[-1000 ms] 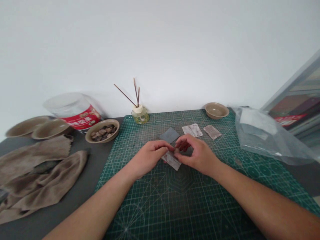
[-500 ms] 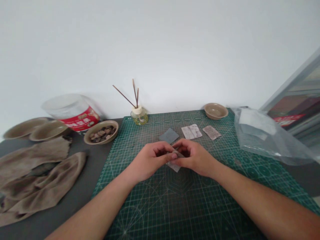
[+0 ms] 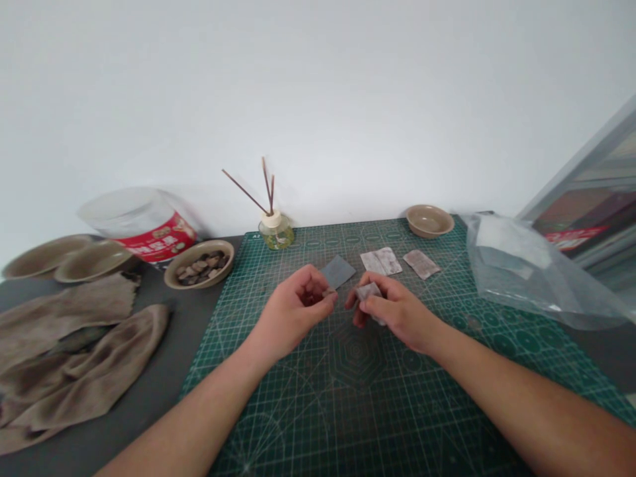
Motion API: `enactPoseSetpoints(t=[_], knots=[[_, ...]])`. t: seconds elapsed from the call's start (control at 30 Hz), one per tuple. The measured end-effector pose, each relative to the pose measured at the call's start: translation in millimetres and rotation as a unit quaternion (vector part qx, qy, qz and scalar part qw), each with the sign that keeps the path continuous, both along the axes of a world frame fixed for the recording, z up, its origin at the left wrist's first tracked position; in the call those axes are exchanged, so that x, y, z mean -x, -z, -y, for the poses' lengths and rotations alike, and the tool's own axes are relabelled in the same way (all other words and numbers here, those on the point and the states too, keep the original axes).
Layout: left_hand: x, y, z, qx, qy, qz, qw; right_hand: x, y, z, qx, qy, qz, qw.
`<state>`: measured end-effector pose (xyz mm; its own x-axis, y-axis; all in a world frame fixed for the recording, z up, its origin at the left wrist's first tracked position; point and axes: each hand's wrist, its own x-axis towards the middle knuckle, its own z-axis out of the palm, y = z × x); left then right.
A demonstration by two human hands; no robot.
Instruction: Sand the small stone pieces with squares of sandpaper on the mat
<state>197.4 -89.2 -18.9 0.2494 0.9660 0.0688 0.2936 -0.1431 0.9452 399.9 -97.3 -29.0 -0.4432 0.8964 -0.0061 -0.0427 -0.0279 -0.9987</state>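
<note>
My left hand (image 3: 297,310) is closed, pinching a small brownish stone-like piece (image 3: 328,292) between thumb and fingers. Just to its right, my right hand (image 3: 392,308) grips a folded, whitish-grey worn sheet of sandpaper (image 3: 368,291) with the thumb on top. The two hands are apart, above a green cutting mat (image 3: 298,411). Beyond them on the mat lie a dark grey sandpaper square (image 3: 338,271), a whitish worn sheet (image 3: 381,262) with a crease and a smaller brownish sheet (image 3: 421,264).
A bowl of small brown stone-like pieces (image 3: 199,266) stands left, near a red-labelled plastic jar (image 3: 159,242), two bowls and a brown cloth (image 3: 99,391). At the back are a reed diffuser (image 3: 276,230) and a tan bowl (image 3: 430,222). A clear plastic bag (image 3: 527,278) lies right.
My hands have moved apart from where they met. The small piece is now in my left hand, and the folded sandpaper is in my right.
</note>
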Motion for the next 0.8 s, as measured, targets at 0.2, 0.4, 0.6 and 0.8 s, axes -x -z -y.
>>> enactPoseSetpoints(t=[0.2,0.4,0.6,0.8], knots=[[-5.2,2.0,8.0,0.005,0.059,-0.004,0.998,-2.6,-1.8,3.4,-0.195,0.094,0.186,0.959],[-10.4,0.1,10.5,0.002,0.036,0.025,0.999,0.8,-3.2,8.1,-0.361,0.134,0.204,0.9],[-12.6,1.1,11.8,-0.007,0.009,0.018,1.0,2.4,-0.6,8.7,-0.437,0.124,0.235,0.86],[-12.9,6.0,12.6,-0.003,0.006,0.028,1.0,4.3,1.9,11.3,-0.483,0.111,0.275,0.824]])
